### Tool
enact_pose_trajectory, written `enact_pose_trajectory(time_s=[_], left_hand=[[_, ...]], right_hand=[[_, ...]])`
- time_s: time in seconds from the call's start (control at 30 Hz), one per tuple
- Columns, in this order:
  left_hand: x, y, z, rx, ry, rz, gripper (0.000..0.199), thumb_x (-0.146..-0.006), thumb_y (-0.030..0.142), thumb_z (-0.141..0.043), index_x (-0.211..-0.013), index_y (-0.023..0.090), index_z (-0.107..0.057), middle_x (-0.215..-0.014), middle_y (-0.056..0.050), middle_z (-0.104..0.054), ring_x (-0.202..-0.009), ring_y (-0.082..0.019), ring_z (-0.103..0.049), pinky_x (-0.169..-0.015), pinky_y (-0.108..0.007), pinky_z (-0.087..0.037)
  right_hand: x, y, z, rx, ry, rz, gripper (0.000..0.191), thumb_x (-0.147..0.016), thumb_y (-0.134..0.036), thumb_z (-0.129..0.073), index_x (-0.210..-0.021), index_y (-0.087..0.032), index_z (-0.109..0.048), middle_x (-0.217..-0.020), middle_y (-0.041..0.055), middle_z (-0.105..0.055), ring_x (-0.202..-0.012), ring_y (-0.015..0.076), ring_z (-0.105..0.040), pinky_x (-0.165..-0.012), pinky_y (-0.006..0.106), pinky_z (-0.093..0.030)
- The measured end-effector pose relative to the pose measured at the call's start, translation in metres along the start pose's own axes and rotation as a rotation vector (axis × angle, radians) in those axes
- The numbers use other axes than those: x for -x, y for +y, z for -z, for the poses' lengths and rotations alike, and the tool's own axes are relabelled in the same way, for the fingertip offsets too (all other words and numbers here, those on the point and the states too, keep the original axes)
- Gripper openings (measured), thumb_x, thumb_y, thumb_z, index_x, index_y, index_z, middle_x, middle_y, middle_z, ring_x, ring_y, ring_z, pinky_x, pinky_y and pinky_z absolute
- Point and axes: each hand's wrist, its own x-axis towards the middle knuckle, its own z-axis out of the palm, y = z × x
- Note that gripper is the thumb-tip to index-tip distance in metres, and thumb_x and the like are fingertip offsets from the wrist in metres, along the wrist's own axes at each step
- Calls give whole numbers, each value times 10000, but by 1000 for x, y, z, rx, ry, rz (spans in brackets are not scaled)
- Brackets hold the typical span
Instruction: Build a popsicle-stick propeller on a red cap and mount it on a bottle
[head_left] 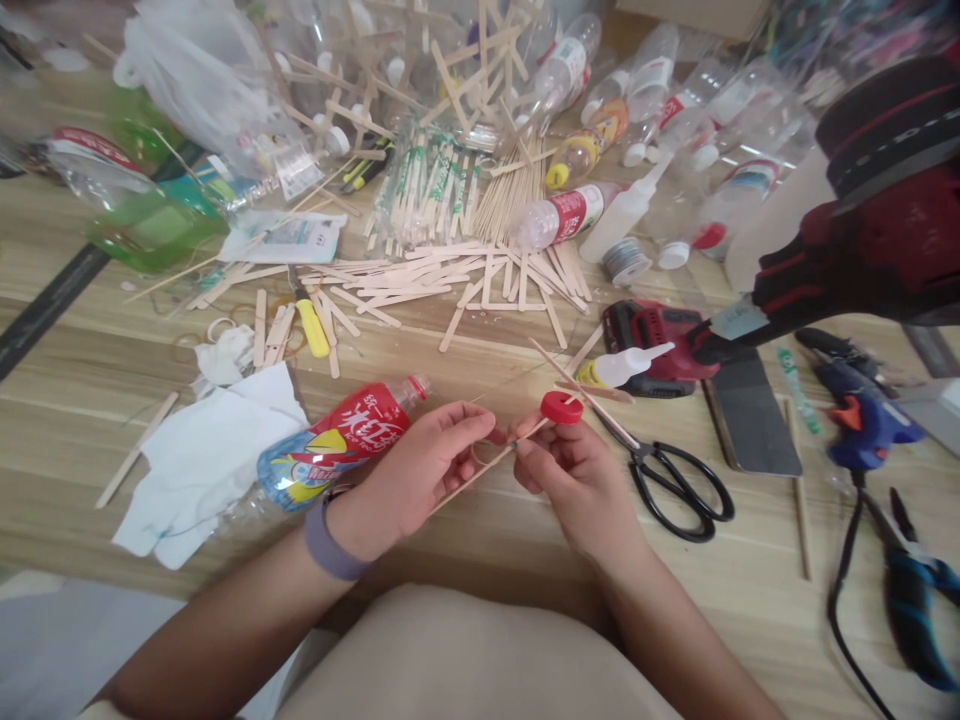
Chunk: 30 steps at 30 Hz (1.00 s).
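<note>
My right hand (581,480) is closed, pinching a thin wooden stick (480,472) between thumb and fingers. A red bottle cap (562,407) sits at the stick's upper end, just above those fingers. Opposite it, my left hand (431,455) has its thumb and fingertips pressed together beside the stick. A thin pale loop (480,456), perhaps a rubber band, runs from those fingertips towards the stick; its ends are hidden. Left of this hand lies a plastic drink bottle (330,445) with a red and blue label and no cap. Black-handled scissors (679,490) rest right of my right hand.
Flat wooden sticks (405,275) and plastic bottles (652,80) crowd the back. A red and black power tool (862,220) stands right, near a glue bottle (622,368), phone (752,412), blue glue gun (862,410) and pliers (911,590). White paper (217,450) and a yellow-handled screwdriver (311,325) lie left.
</note>
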Motion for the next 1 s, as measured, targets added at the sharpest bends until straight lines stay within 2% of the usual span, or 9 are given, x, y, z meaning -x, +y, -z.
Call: enact_pose_trajectory(time_s=[0.17, 0.33, 0.47, 0.6, 0.7, 0.83, 1.0], left_hand=[[2, 2, -2, -122, 49, -43, 181, -812, 325, -653, -909, 172, -653, -808, 23, -631, -504, -33, -388, -457, -178, -269], [7, 7, -5, -353, 95, -204, 236, -869, 305, -567, -1052, 173, -638, -948, -18, -687, -514, -50, -405, -450, -195, -298], [10, 7, -3, -630, 80, -364, 267, -923, 328, -507, -1130, 190, -604, -949, -26, -690, -686, -112, -561, -558, -218, -408], [12, 5, 1, -881, 153, -509, 251, -953, 330, -456, -1085, 186, -615, -889, -35, -664, -817, -164, -615, -691, -271, -465], [12, 6, 2, -978, 214, -579, 252, -957, 322, -444, -1065, 180, -622, -926, -53, -661, -850, -182, -617, -714, -290, -467], [14, 10, 1, -980, 288, -612, 261, -963, 326, -427, -1071, 180, -615, -887, -48, -661, -844, -186, -618, -718, -291, -462], [19, 9, -1, -948, 346, -636, 299, -964, 362, -437, -1168, 187, -568, -895, -49, -650, -861, -193, -615, -721, -287, -448]], right_hand=[[-2, -4, 6, 12, -12, 15, 131, -795, -292, -665, -817, -201, -573, -563, -67, -470, -447, 77, -403, -426, 210, -343], [-4, -5, 14, 37, 19, 64, 88, -807, -251, -657, -825, -205, -585, -557, -67, -492, -445, 78, -435, -434, 207, -357], [-6, -6, 19, 73, 30, 79, 86, -803, -254, -657, -817, -205, -588, -549, -70, -482, -434, 80, -434, -422, 208, -356], [-6, -10, 21, 126, 62, 78, 104, -773, -252, -669, -810, -191, -593, -555, -65, -483, -436, 78, -421, -415, 207, -343], [-6, -17, 25, 167, 123, 69, 95, -761, -238, -662, -801, -183, -597, -521, -68, -479, -429, 80, -412, -415, 206, -338], [-3, -36, 33, 243, 260, 87, 88, -735, -222, -669, -774, -179, -603, -494, -63, -484, -423, 87, -418, -406, 206, -317], [12, -62, 33, 451, 487, 216, 53, -781, -233, -653, -802, -196, -622, -580, -27, -554, -485, 112, -476, -455, 229, -351]])
